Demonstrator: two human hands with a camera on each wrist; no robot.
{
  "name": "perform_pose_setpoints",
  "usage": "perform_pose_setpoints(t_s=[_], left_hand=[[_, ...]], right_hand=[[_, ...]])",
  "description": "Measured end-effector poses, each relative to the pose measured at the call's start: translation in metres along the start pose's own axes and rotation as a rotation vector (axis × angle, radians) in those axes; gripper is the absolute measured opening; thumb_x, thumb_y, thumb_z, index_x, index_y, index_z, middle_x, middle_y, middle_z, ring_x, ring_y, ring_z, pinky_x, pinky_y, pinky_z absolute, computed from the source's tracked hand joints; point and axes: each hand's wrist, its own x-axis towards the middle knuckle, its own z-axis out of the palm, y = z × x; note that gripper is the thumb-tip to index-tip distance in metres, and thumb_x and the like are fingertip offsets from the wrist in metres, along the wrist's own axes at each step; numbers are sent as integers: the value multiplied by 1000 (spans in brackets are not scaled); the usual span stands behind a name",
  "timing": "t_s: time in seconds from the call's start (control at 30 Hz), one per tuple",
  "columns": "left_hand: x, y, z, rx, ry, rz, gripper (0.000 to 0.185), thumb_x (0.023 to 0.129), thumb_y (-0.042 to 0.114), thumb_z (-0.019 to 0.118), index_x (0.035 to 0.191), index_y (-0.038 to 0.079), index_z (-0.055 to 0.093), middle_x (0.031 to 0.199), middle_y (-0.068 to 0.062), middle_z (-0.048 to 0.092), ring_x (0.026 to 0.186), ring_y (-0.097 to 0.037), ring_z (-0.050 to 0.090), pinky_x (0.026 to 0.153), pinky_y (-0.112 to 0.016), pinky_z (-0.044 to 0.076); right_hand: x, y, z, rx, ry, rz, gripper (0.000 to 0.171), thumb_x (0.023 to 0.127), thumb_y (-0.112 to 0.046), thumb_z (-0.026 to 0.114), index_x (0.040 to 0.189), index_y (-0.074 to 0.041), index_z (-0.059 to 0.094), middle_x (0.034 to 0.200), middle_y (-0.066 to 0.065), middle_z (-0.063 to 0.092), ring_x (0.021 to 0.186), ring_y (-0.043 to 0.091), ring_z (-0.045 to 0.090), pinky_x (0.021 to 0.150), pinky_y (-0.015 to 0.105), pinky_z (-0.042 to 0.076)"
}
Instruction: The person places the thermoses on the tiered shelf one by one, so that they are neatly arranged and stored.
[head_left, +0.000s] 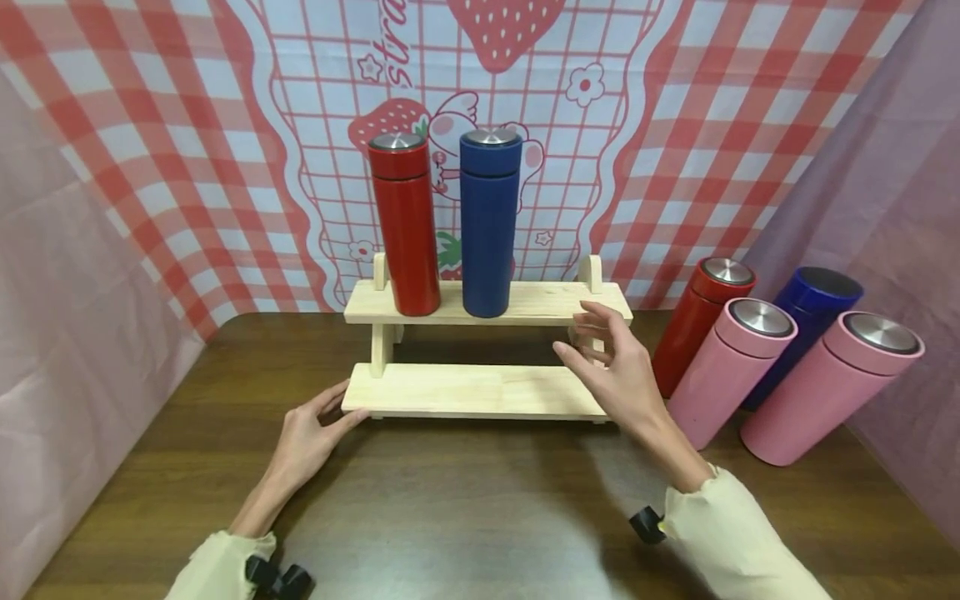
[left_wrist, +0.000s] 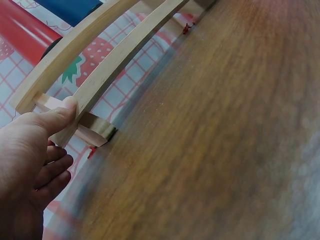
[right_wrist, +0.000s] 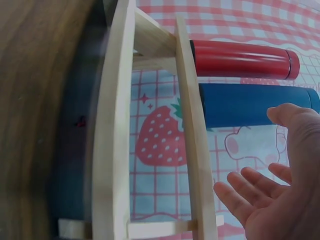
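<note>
Left hand (head_left: 303, 440), grip pinching the lower left end of a wooden rack (head_left: 465, 390) on a desk (head_left: 450, 517), red bottle (head_left: 407, 237) and blue bottle (head_left: 489, 233) upright on its upper shelf (head_left: 551, 298), right hand (head_left: 621, 379) near the rack's right side, grip loosely spread, four more bottles (head_left: 727, 379) far right.
</note>
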Motion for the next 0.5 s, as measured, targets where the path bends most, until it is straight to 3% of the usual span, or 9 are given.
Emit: perform_pose_setpoints(t_s=[0.17, 0.37, 0.5], left_hand=[[0, 0, 0, -6, 1, 0, 61, 93, 27, 81, 142, -4, 60, 129, -21, 68, 120, -35, 65, 98, -52, 52], [1, 1, 1, -9, 3, 0, 61, 93, 27, 81, 142, -4, 60, 128, -22, 68, 119, -35, 65, 97, -52, 53], [0, 0, 1, -6, 3, 12, 60, 94, 26, 81, 142, -4, 60, 128, -22, 68, 120, -35, 65, 97, -52, 52]], right_hand=[[-13, 6, -10, -37, 23, -10, 59, 93, -7, 78, 145, 2, 50, 131, 17, 64, 122, 33, 62, 95, 50, 54], [-28, 14, -21, -81, 50, -10, 57, 93, -5, 77, 143, 2, 51, 131, 17, 65, 120, 32, 62, 94, 26, 54], [-38, 15, -28, -104, 68, -14, 56, 93, -4, 77, 143, 0, 52, 130, 17, 66, 118, 26, 63, 92, 17, 52]])
